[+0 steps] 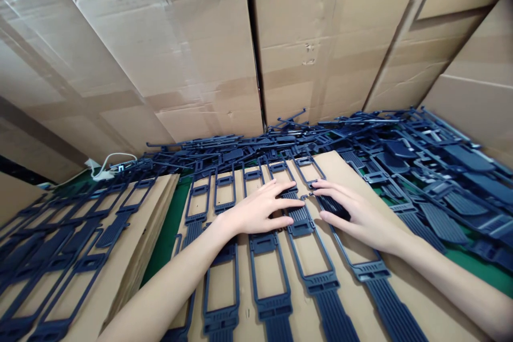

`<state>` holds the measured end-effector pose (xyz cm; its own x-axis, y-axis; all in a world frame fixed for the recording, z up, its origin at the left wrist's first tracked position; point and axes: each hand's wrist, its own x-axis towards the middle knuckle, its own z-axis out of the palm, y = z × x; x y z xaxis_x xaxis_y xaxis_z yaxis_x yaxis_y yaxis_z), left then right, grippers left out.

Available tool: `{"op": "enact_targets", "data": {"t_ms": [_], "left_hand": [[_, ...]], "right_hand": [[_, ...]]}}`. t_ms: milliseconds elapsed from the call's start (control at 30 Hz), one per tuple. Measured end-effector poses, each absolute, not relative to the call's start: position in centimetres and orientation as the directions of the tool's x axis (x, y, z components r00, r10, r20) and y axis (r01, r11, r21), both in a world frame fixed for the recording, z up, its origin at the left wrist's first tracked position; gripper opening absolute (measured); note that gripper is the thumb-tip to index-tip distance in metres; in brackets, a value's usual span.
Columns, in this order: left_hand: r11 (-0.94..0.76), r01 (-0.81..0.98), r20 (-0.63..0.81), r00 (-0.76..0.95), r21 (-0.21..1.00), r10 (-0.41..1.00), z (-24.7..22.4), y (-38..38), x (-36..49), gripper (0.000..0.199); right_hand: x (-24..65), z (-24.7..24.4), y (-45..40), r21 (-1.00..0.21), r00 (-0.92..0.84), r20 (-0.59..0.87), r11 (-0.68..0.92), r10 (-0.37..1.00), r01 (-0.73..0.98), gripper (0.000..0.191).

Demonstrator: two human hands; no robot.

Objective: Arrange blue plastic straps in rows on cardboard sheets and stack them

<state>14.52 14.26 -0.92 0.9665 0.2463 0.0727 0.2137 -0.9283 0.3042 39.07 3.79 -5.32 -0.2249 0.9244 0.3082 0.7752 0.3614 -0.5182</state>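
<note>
Dark plastic frames with ribbed ends lie in rows on a cardboard sheet (404, 299). My left hand (260, 208) rests palm down on the middle of the rows, fingers spread over the ribbed part of one frame (310, 251). Just right of it, my right hand (356, 216) reaches in with its fingers stretched out and slightly apart. Its fingertips touch the upper end of the rightmost frame (366, 270), beside a small hooked piece. The palm hides part of that frame. Neither hand visibly grips anything.
A tangled pile of similar dark parts (452, 208) runs along the back and right on a green surface (460, 264). At left, a stack of cardboard sheets (154, 214) bears more frames. Large cartons (320, 37) wall off the far side. A white cord (114, 155) lies at back left.
</note>
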Motion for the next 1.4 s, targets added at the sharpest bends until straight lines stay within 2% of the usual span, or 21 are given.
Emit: {"op": "enact_targets", "data": {"t_ms": [433, 600, 667, 767, 867, 933, 1000, 1200, 1300, 1367, 1400], "left_hand": [[-0.924, 0.242, 0.039, 0.964, 0.297, 0.264, -0.7, 14.2, 14.5, 0.044], [-0.925, 0.233, 0.053, 0.964, 0.300, 0.261, -0.9, 14.2, 14.5, 0.044], [-0.926, 0.226, 0.062, 0.965, 0.303, 0.256, -1.0, 14.2, 14.4, 0.044], [-0.925, 0.229, 0.065, 0.963, 0.304, 0.260, -1.0, 14.2, 14.4, 0.044], [-0.924, 0.233, 0.068, 0.962, 0.302, 0.265, -1.1, 14.3, 14.3, 0.044], [-0.924, 0.230, 0.074, 0.962, 0.304, 0.263, -1.2, 14.3, 14.2, 0.044], [-0.922, 0.229, 0.084, 0.960, 0.312, 0.267, -1.3, 14.4, 14.1, 0.044], [-0.918, 0.223, 0.101, 0.958, 0.329, 0.269, -1.4, 14.4, 14.1, 0.044], [-0.917, 0.224, 0.109, 0.956, 0.330, 0.273, -1.5, 14.3, 14.1, 0.044], [-0.919, 0.215, 0.126, 0.955, 0.330, 0.268, -1.6, 14.4, 14.0, 0.044], [-0.921, 0.206, 0.136, 0.955, 0.330, 0.263, -1.7, 14.4, 14.0, 0.044]], "right_hand": [[38.8, -5.3, 3.9, -0.502, -0.239, 0.345, 0.394, 0.907, 0.770, 0.036], [38.6, -5.4, 3.8, -0.461, -0.248, 0.381, 0.415, 0.891, 0.784, 0.037], [38.9, -4.9, 4.0, -0.383, -0.287, 0.390, 0.437, 0.875, 0.814, 0.034], [40.1, -3.6, 5.5, -0.141, -0.340, 0.431, 0.435, 0.836, 0.889, 0.032], [42.3, -2.3, 8.7, 0.099, -0.280, 0.500, 0.267, 0.820, 0.959, 0.036], [43.9, -2.0, 11.2, 0.213, -0.220, 0.520, 0.125, 0.825, 0.969, 0.036], [45.1, -2.1, 13.5, 0.315, -0.217, 0.497, 0.059, 0.840, 0.947, 0.037], [46.3, -2.2, 17.0, 0.430, -0.298, 0.431, 0.097, 0.851, 0.898, 0.026], [46.8, -0.9, 17.4, 0.450, -0.337, 0.405, 0.135, 0.850, 0.883, 0.031], [47.2, 0.5, 17.3, 0.390, -0.328, 0.426, 0.155, 0.844, 0.907, 0.037], [47.2, 1.3, 17.0, 0.323, -0.305, 0.466, 0.161, 0.831, 0.933, 0.039]]}}
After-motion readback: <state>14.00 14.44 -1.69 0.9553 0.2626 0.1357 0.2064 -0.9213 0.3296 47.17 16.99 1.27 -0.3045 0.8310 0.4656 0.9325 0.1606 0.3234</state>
